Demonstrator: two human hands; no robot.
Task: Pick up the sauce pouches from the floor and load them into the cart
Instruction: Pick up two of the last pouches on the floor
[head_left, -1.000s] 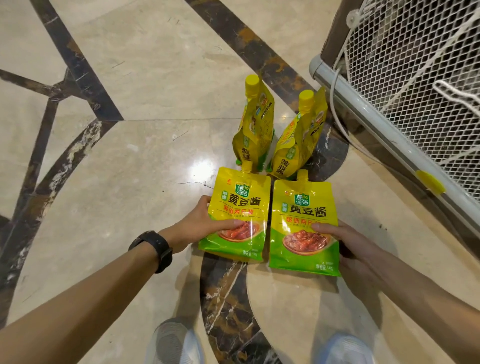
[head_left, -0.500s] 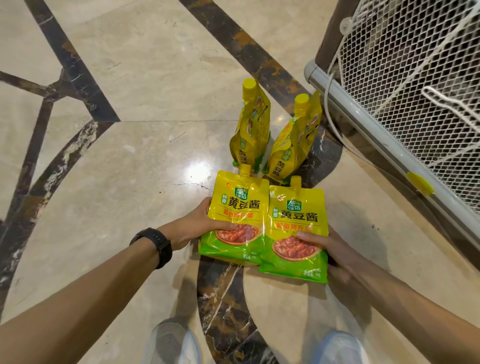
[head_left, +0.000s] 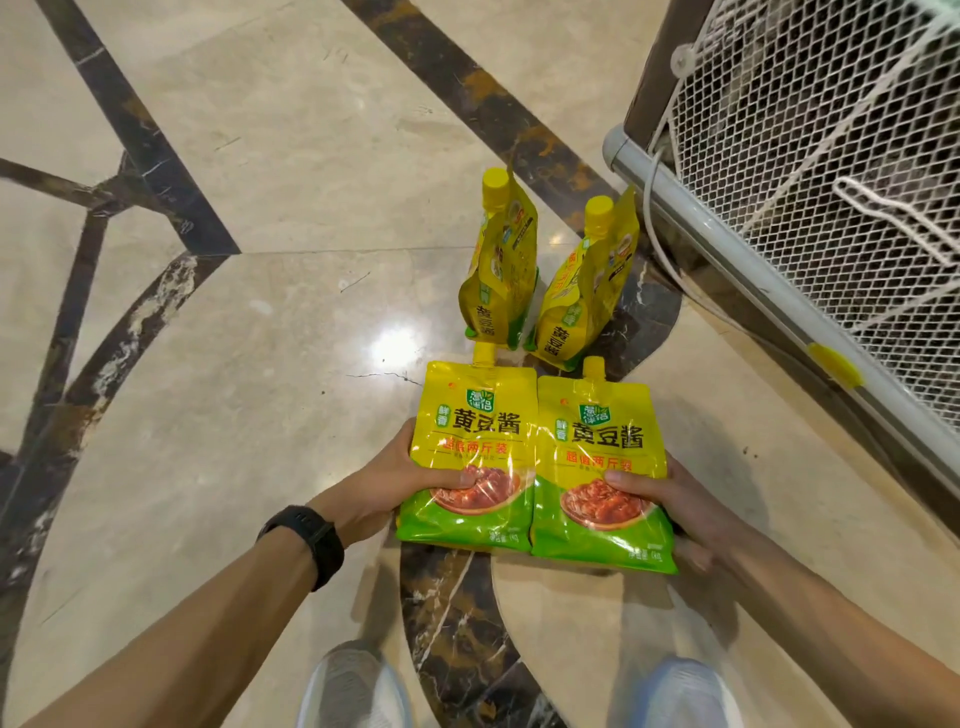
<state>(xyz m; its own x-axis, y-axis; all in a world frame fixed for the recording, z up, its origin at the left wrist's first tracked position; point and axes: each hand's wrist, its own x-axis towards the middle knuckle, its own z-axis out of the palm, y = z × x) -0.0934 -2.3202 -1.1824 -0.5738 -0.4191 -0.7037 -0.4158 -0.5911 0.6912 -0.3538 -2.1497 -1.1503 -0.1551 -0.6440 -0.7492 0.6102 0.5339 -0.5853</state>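
Observation:
Two yellow-and-green sauce pouches face me side by side. My left hand (head_left: 387, 486) grips the left pouch (head_left: 475, 431) at its lower left edge, thumb on the front. My right hand (head_left: 675, 499) grips the right pouch (head_left: 602, 441) at its lower right edge. Both pouches look lifted off the floor, touching each other. Two more pouches stand upright on the floor behind them: one on the left (head_left: 498, 270), one on the right (head_left: 589, 291). The cart (head_left: 779, 291), with a grey tube rim and white mesh walls, stands at the right.
The floor (head_left: 260, 364) is glossy beige marble with dark inlay bands. My two shoes (head_left: 353, 686) show at the bottom edge. A yellow tape patch (head_left: 836, 366) marks the cart's rim. A white cord hangs along the cart's corner.
Both hands have closed on the two near pouches and brought them together and toward me, raising them off the floor. The two upright pouches have stayed put.

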